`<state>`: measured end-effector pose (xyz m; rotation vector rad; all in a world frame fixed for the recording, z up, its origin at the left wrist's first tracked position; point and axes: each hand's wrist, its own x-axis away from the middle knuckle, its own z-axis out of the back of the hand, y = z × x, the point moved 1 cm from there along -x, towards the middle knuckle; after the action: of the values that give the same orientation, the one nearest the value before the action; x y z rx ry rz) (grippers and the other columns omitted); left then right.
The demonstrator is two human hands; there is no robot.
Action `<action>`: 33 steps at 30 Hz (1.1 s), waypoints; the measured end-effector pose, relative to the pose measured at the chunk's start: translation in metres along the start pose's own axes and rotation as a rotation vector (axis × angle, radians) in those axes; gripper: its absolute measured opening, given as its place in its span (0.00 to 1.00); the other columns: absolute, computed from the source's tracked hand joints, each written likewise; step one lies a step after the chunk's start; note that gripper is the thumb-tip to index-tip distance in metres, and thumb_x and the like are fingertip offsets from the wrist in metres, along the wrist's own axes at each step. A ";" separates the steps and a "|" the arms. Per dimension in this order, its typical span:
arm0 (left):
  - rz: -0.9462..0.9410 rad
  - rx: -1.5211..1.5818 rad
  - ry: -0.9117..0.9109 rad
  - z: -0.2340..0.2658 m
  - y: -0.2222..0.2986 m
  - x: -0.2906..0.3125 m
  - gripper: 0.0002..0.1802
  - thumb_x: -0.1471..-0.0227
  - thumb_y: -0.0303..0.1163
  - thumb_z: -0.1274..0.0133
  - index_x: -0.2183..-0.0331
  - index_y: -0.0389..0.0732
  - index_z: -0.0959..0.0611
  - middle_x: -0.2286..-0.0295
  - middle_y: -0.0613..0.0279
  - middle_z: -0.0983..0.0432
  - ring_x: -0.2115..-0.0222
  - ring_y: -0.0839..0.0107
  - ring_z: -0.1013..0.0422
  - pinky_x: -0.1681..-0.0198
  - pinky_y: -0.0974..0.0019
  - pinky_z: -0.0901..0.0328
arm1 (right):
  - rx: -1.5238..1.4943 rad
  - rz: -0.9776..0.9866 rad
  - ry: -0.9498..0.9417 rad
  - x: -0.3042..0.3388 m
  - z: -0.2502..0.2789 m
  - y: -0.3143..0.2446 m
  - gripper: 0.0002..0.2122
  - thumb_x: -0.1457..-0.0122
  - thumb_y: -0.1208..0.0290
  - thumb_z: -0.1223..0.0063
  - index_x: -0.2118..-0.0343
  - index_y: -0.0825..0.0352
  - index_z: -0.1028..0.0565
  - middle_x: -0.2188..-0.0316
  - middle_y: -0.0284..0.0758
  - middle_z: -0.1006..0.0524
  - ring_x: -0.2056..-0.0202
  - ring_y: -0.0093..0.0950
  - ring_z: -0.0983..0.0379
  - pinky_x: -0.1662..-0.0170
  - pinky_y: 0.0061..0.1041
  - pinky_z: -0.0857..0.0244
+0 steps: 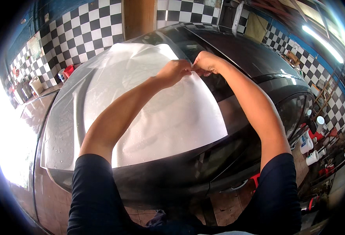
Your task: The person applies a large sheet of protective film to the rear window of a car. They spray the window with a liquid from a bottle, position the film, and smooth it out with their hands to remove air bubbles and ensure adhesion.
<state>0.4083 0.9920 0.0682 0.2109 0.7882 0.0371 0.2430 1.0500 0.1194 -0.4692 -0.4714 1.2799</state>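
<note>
A large whitish sheet of film (168,121) lies over the hood of a dark car (235,129), wrinkled on its left side and dotted with water drops. Both my arms reach across it to its edge by the windshield. There my left hand (176,72) pinches the film's edge between closed fingers. Just to its right, my right hand (208,63) is also closed at the same edge, fingertips close to those of the left. The film's right part hangs smoothly from this spot toward the near fender.
Black-and-white checkered walls (86,27) and a brown door (139,17) stand behind the car. At the right, white buckets (306,145) and tools crowd the floor. A red bucket (69,71) sits at the far left, near bright daylight.
</note>
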 end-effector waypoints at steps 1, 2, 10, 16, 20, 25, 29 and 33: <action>0.014 -0.019 -0.011 0.000 0.002 0.000 0.06 0.56 0.24 0.41 0.71 0.37 0.21 0.69 0.54 0.25 0.69 0.58 0.28 0.63 0.61 0.32 | 0.084 -0.003 0.057 -0.004 -0.002 0.005 0.03 0.54 0.77 0.46 0.81 0.69 0.24 0.86 0.32 0.27 0.85 0.21 0.33 0.83 0.23 0.41; 0.007 -0.021 -0.023 0.000 0.002 0.001 0.07 0.56 0.25 0.42 0.70 0.37 0.21 0.69 0.55 0.26 0.68 0.58 0.28 0.63 0.61 0.33 | 0.175 0.022 0.114 -0.006 0.000 0.011 0.03 0.54 0.77 0.46 0.81 0.69 0.23 0.87 0.33 0.27 0.86 0.22 0.33 0.84 0.23 0.41; 0.121 -0.030 -0.053 0.003 0.023 0.012 0.07 0.51 0.31 0.46 0.67 0.47 0.20 0.65 0.59 0.29 0.64 0.58 0.29 0.62 0.61 0.34 | 0.114 0.046 0.203 0.014 -0.006 0.002 0.07 0.51 0.74 0.48 0.82 0.70 0.24 0.85 0.34 0.26 0.86 0.22 0.32 0.85 0.23 0.42; 0.061 -0.046 0.130 -0.011 0.024 0.013 0.06 0.56 0.26 0.40 0.72 0.38 0.19 0.69 0.58 0.26 0.68 0.59 0.27 0.64 0.62 0.32 | -0.180 -0.050 -0.025 0.047 -0.002 -0.005 0.08 0.49 0.69 0.44 0.77 0.69 0.25 0.81 0.34 0.26 0.84 0.21 0.33 0.84 0.21 0.44; 0.024 0.025 0.091 -0.013 0.019 0.012 0.06 0.56 0.25 0.41 0.71 0.37 0.20 0.70 0.58 0.25 0.69 0.60 0.27 0.65 0.62 0.32 | 0.024 0.004 0.074 0.048 -0.004 0.009 0.04 0.52 0.75 0.45 0.77 0.70 0.23 0.83 0.33 0.26 0.84 0.22 0.32 0.82 0.24 0.41; -0.039 0.061 0.089 -0.010 0.021 0.021 0.05 0.54 0.28 0.44 0.70 0.41 0.19 0.67 0.60 0.27 0.67 0.58 0.28 0.63 0.61 0.32 | 0.251 0.129 0.220 0.048 -0.011 0.014 0.04 0.51 0.76 0.46 0.76 0.69 0.21 0.82 0.34 0.25 0.84 0.24 0.31 0.82 0.25 0.40; 0.024 0.063 0.061 -0.015 0.049 0.012 0.06 0.54 0.25 0.44 0.69 0.40 0.20 0.66 0.60 0.27 0.68 0.61 0.27 0.65 0.63 0.31 | 0.103 0.101 0.235 0.053 -0.011 0.025 0.05 0.50 0.73 0.47 0.76 0.69 0.22 0.82 0.34 0.24 0.82 0.23 0.30 0.82 0.24 0.40; 0.014 0.099 0.111 -0.015 0.049 0.019 0.05 0.55 0.23 0.43 0.70 0.38 0.21 0.69 0.58 0.27 0.71 0.64 0.27 0.68 0.64 0.31 | -0.124 -0.057 0.055 0.068 -0.010 0.011 0.08 0.49 0.67 0.46 0.75 0.67 0.24 0.81 0.32 0.25 0.82 0.21 0.29 0.82 0.21 0.44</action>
<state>0.4129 1.0447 0.0543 0.3102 0.9004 0.0231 0.2554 1.1174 0.1097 -0.5896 -0.5165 1.1846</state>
